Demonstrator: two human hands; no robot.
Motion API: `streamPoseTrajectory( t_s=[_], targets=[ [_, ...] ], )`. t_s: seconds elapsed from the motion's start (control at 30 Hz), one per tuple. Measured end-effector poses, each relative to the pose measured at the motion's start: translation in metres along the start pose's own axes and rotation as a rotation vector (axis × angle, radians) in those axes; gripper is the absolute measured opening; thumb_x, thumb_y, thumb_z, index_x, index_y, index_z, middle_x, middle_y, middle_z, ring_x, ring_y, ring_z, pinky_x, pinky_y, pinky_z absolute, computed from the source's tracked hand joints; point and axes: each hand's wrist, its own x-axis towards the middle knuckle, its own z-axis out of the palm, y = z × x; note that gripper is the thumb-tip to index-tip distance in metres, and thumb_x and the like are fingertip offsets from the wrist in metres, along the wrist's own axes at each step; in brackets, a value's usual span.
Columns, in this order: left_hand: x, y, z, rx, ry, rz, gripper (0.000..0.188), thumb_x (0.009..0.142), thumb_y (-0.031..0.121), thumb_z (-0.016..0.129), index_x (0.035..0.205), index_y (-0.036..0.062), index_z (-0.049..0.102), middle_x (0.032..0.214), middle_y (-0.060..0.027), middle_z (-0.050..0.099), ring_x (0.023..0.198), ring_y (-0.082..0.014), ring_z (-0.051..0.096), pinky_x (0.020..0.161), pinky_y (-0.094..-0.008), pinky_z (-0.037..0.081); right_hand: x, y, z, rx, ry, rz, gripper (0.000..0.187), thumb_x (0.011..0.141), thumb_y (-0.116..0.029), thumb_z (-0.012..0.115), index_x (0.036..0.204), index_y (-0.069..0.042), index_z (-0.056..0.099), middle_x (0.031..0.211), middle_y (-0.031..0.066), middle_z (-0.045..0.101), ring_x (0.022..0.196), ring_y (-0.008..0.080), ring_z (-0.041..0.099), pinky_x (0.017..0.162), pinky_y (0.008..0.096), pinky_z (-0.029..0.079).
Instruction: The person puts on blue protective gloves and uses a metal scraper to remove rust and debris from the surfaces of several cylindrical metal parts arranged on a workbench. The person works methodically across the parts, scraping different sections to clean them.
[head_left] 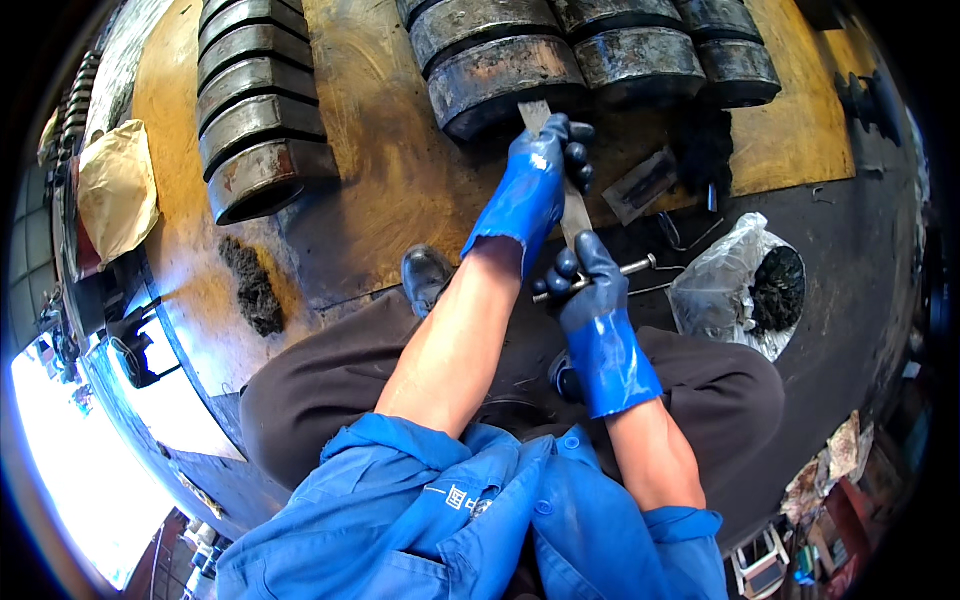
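Observation:
My left hand (535,170), in a blue rubber glove with a dark palm, is closed round a flat metal bar (575,215). The bar's far end sticks out just below a row of thick dark metal rings (505,72); whether it touches them I cannot tell. Nearer to me, my right hand (597,285), gloved alike, closes on a thin metal rod (640,266) that lies crosswise at the bar's near end. Whether rod and bar are joined is hidden by the fingers.
Another row of metal rings (255,120) stands at the left on the stained yellowish sheet. A dark fibrous clump (252,285) lies below it. At the right are a clear plastic bag (715,290) with black material, a flat rectangular piece (640,187) and a bent wire (690,240).

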Motion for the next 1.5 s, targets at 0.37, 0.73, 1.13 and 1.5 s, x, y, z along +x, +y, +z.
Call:
streamPoseTrajectory(
  t_s=[0.37,0.73,1.13,1.5],
  targets=[
    [0.003,-0.016,-0.012,-0.165,-0.084,-0.014,0.04,0.104,0.038,0.045,0.099,0.0036,0.064,0.056,-0.001,0.048,0.047,-0.0191,0.047,0.046,-0.0371,0.041,0.002,0.001,-0.023,-0.264,-0.099,-0.214,0.025,0.099,-0.029,0.055,0.087,-0.007,0.055,0.067,0.0049,0.051,0.05,0.0187,0.047,0.058,0.0415,0.05],
    [0.008,-0.006,-0.024,-0.155,-0.132,0.029,0.04,0.104,0.04,0.044,0.097,0.0052,0.063,0.054,0.001,0.045,0.045,-0.0183,0.045,0.045,-0.0367,0.042,0.013,0.018,-0.018,-0.392,-0.119,-0.396,0.03,0.099,-0.026,0.053,0.102,0.003,0.06,0.067,0.0112,0.061,0.051,0.0218,0.059,0.047,0.0365,0.055],
    [0.01,0.012,-0.026,-0.102,-0.206,0.055,0.033,0.101,0.041,0.047,0.095,0.0121,0.062,0.053,0.0072,0.042,0.049,-0.0155,0.044,0.052,-0.0357,0.042,-0.002,0.013,0.011,-0.469,-0.083,-0.403,0.033,0.098,-0.031,0.057,0.085,-0.001,0.059,0.071,0.0084,0.058,0.058,0.0189,0.055,0.055,0.0359,0.053],
    [0.01,-0.003,-0.03,-0.258,-0.201,-0.024,0.039,0.103,0.041,0.046,0.094,0.0072,0.061,0.054,0.0007,0.046,0.045,-0.0191,0.046,0.043,-0.0371,0.041,0.016,0.012,-0.02,-0.451,-0.184,-0.386,0.032,0.098,-0.032,0.058,0.089,-0.001,0.059,0.069,0.0104,0.06,0.054,0.0213,0.058,0.052,0.0372,0.055]
  ],
)
